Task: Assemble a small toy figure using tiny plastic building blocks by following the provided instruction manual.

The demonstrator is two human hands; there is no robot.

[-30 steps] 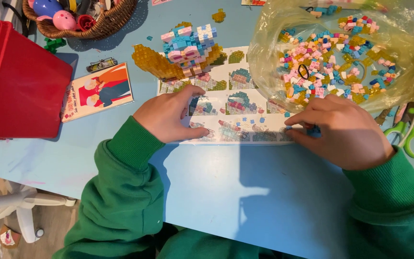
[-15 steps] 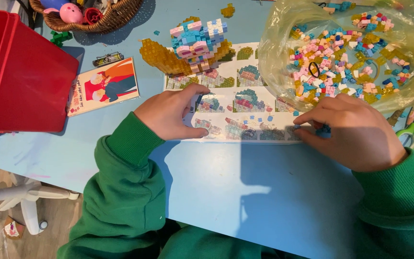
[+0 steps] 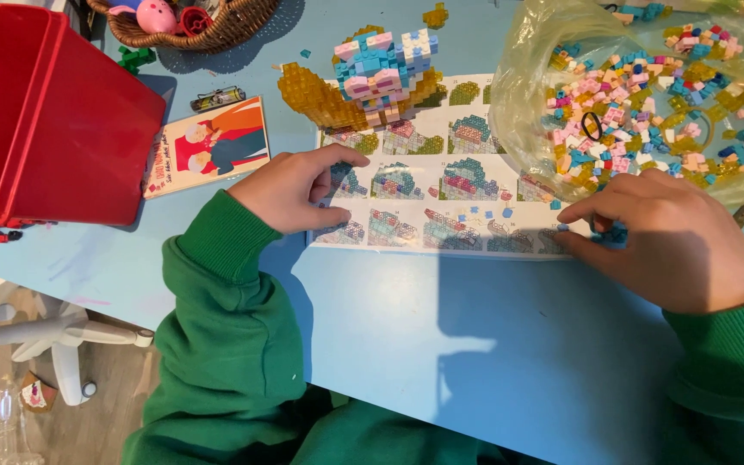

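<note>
Hands in green sleeves rest on our instruction sheet point(image 3: 441, 185), which lies flat on the blue desk point(image 3: 475, 344) with its long axis running from 9 to 3 o'clock, its top edge toward 12. Our left hand point(image 3: 294, 188) sits curled on the sheet's 9 o'clock end, fingers bent and pressing the paper, holding nothing. Our right hand point(image 3: 669, 237) is at the 3 o'clock end, fingertips pinched together on a small blue brick piece point(image 3: 613, 232) against the sheet. At 12 o'clock from the sheet stands the half-built brick model point(image 3: 372, 73), touching its top edge. A clear bag of loose bricks point(image 3: 639, 95) lies at 2 o'clock, a red bin point(image 3: 36, 120) at 9 o'clock.
</note>
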